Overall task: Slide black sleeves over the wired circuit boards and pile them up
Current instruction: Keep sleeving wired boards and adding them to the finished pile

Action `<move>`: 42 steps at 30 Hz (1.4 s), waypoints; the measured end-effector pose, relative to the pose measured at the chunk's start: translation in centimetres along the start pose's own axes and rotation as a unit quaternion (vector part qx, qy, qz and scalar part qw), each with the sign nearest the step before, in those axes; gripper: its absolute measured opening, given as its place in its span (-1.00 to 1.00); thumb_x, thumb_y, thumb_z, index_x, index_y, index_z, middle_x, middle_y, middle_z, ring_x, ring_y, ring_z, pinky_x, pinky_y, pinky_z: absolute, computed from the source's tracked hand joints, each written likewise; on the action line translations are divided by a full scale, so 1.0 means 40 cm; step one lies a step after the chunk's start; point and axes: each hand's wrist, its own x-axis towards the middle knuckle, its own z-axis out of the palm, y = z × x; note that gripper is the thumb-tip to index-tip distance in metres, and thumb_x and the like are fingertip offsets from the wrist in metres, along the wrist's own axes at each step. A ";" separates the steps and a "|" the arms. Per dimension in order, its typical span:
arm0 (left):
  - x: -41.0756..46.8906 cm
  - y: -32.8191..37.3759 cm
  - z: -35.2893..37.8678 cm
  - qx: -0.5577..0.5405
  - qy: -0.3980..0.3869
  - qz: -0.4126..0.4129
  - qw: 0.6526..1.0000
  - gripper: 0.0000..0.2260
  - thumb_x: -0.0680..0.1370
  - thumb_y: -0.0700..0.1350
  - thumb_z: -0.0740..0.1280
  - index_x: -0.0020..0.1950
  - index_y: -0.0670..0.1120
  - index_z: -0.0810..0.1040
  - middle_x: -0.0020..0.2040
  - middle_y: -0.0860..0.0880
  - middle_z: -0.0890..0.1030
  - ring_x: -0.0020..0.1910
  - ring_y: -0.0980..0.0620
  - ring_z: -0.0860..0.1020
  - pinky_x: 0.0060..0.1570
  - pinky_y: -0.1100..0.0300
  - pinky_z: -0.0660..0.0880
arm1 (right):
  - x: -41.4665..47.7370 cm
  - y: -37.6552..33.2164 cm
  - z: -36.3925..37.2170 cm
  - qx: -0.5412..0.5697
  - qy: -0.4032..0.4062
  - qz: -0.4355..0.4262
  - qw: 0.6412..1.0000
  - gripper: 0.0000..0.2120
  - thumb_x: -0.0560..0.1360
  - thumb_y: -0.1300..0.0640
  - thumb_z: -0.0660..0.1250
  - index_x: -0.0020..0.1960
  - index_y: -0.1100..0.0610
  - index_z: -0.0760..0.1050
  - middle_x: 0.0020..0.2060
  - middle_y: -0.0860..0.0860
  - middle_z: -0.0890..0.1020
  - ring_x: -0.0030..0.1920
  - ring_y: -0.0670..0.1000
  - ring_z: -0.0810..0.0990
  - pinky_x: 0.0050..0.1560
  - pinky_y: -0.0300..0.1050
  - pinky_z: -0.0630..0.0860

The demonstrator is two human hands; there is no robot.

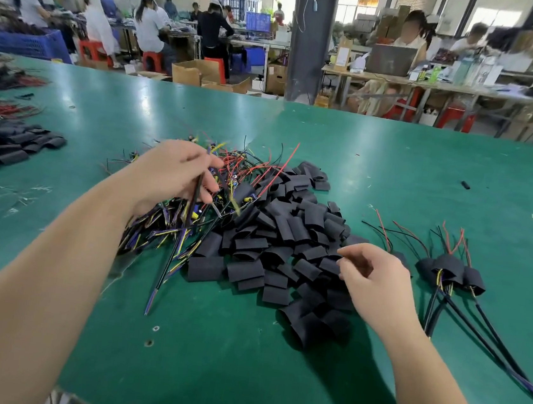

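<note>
L hand [175, 175] gripped one black cable [191, 208] above the tangle of wired boards [156, 225]. The cable's long axis ran near-to-far, w/ its free end pointing back toward the person. R hand [374, 280] hovered loosely curled, nothing visible in it, fingertips at the right edge of the sleeve pile [287, 237], so it was the nearer hand; sleeves lay just to its left. Sleeves: short, flattened matte-black tubes heaped mid-tabletop [411, 172]. Sleeved units [450, 269] lay right of R hand.
</note>
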 end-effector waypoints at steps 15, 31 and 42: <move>-0.038 -0.083 0.087 0.251 -0.026 -0.182 0.950 -0.69 0.63 -0.10 0.06 -0.23 -0.24 0.37 -0.50 -0.17 0.53 -0.59 -0.10 0.55 -0.45 0.18 0.52 | -0.013 -0.021 0.014 0.044 -0.068 0.066 0.995 -0.77 0.46 0.27 0.28 -0.19 -0.03 0.58 -0.36 -0.15 0.67 -0.40 -0.12 0.63 -0.17 -0.09 0.61; -0.091 -0.007 0.125 0.091 -0.044 0.188 0.977 -0.74 0.66 -0.18 0.11 -0.08 0.09 0.50 -0.17 0.10 0.66 -0.51 0.09 0.48 -0.48 0.39 0.37 | -0.032 -0.046 0.021 0.369 -0.223 0.130 0.893 -0.82 0.46 0.36 0.36 0.05 0.26 0.60 -0.22 0.13 0.69 -0.38 -0.01 0.57 -0.37 -0.28 0.48; -0.111 -0.015 0.215 0.072 -0.093 0.181 0.976 -0.77 0.61 -0.08 0.24 0.09 0.28 0.49 -0.16 0.14 0.65 -0.50 0.13 0.49 -0.35 0.34 0.45 | -0.037 -0.072 0.029 0.521 -0.183 0.084 0.830 -0.74 0.31 0.26 0.39 0.00 0.20 0.60 -0.27 0.12 0.67 -0.35 -0.01 0.64 -0.34 -0.27 0.53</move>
